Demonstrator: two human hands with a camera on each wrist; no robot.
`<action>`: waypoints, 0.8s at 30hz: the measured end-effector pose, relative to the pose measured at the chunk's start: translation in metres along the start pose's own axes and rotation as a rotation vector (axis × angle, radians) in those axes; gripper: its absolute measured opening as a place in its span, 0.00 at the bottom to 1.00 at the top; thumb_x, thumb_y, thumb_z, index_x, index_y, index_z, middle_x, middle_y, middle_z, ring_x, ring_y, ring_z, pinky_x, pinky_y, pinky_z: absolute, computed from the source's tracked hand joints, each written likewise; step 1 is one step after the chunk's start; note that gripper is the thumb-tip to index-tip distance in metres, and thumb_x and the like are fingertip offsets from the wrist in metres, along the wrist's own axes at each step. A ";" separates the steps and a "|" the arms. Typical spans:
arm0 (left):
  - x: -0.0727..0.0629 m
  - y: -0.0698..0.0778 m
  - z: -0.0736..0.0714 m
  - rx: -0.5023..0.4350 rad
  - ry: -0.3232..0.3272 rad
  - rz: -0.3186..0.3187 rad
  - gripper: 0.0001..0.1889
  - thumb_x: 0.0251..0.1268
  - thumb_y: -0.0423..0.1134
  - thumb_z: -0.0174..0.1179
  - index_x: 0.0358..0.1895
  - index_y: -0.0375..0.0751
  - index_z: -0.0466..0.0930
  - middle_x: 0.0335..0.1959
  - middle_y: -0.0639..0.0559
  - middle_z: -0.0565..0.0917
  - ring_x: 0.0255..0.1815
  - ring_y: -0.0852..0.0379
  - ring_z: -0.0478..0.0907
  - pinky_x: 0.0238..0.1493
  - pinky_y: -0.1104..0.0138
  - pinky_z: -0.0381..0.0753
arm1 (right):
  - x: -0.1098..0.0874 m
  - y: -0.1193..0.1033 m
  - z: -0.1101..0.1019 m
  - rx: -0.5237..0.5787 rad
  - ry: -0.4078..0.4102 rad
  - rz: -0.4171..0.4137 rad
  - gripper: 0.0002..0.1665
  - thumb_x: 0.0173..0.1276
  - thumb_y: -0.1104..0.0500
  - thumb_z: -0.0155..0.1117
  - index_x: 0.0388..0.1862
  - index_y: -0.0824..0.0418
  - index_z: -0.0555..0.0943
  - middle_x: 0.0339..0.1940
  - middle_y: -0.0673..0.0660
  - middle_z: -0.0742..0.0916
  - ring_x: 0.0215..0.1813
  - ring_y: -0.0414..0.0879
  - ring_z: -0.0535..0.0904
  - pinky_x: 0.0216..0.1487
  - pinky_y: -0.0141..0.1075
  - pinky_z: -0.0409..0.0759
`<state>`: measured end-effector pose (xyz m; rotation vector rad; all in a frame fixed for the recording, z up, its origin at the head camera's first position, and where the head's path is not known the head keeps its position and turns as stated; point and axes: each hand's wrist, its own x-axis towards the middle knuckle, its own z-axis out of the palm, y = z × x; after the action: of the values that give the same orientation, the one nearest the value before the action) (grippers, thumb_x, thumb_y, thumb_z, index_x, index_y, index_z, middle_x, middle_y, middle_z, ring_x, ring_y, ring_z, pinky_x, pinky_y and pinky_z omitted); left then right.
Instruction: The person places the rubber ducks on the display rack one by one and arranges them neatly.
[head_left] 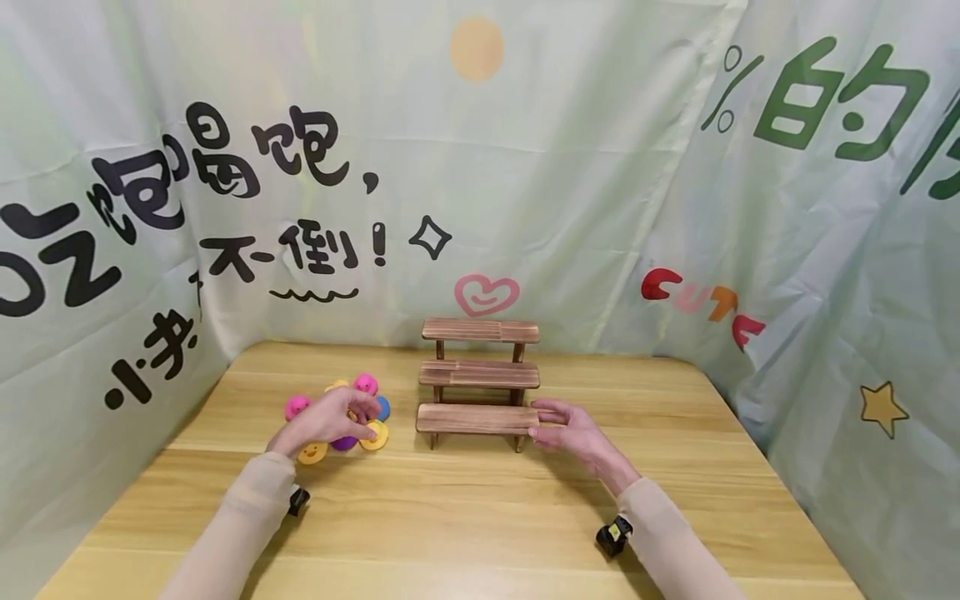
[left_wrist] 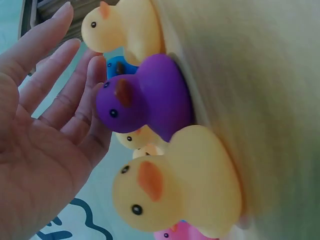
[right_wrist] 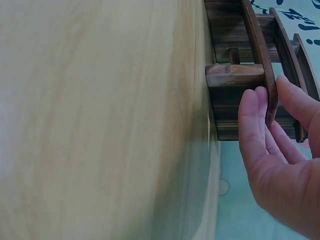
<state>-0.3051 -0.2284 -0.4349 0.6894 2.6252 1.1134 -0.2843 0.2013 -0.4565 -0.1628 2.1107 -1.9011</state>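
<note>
A three-tier wooden stand (head_left: 477, 419) stands on the table, with dark slats and short legs. My right hand (head_left: 576, 433) holds the right end of its lowest step, fingers on one side of the board and thumb on the other in the right wrist view. On the left, my left hand (head_left: 333, 417) hovers over a cluster of rubber ducks, its fingers loosely extended beside a purple duck (left_wrist: 167, 95). Yellow ducks (left_wrist: 205, 180), a blue duck (head_left: 384, 408) and pink ducks (head_left: 366, 383) sit around it. The hand covers part of the cluster in the head view.
The light wooden table (head_left: 465, 517) has printed fabric (head_left: 570, 192) hanging along its back and both sides. The stand is near the back middle, right of the ducks. A small black wrist camera (head_left: 615, 536) sits at the right sleeve.
</note>
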 end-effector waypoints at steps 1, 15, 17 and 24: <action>0.000 -0.001 0.001 -0.003 -0.005 -0.003 0.19 0.54 0.35 0.72 0.49 0.32 0.81 0.42 0.44 0.85 0.40 0.55 0.79 0.43 0.64 0.81 | 0.000 0.000 0.000 -0.003 -0.004 0.001 0.40 0.62 0.68 0.68 0.72 0.70 0.63 0.70 0.77 0.66 0.51 0.51 0.84 0.56 0.45 0.82; 0.001 -0.002 0.007 0.076 -0.009 0.023 0.17 0.51 0.33 0.73 0.46 0.35 0.85 0.39 0.47 0.87 0.40 0.51 0.83 0.43 0.62 0.82 | -0.003 -0.001 0.001 -0.029 -0.031 -0.007 0.40 0.65 0.67 0.67 0.73 0.68 0.62 0.67 0.78 0.69 0.52 0.56 0.84 0.56 0.48 0.81; 0.001 -0.002 0.008 0.090 -0.010 0.027 0.16 0.52 0.34 0.73 0.45 0.35 0.85 0.39 0.47 0.87 0.41 0.49 0.83 0.44 0.61 0.83 | -0.003 0.000 0.001 -0.030 -0.033 -0.008 0.40 0.65 0.68 0.66 0.73 0.69 0.62 0.66 0.78 0.70 0.51 0.56 0.84 0.56 0.48 0.81; 0.003 -0.003 0.009 0.095 -0.011 0.022 0.16 0.51 0.33 0.74 0.44 0.37 0.85 0.38 0.49 0.87 0.40 0.53 0.82 0.44 0.61 0.83 | -0.002 0.000 0.002 -0.022 -0.027 0.000 0.40 0.65 0.69 0.65 0.74 0.68 0.62 0.61 0.74 0.73 0.49 0.53 0.84 0.57 0.48 0.81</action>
<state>-0.3056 -0.2234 -0.4437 0.7427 2.6821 0.9925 -0.2813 0.1997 -0.4561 -0.1924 2.1146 -1.8650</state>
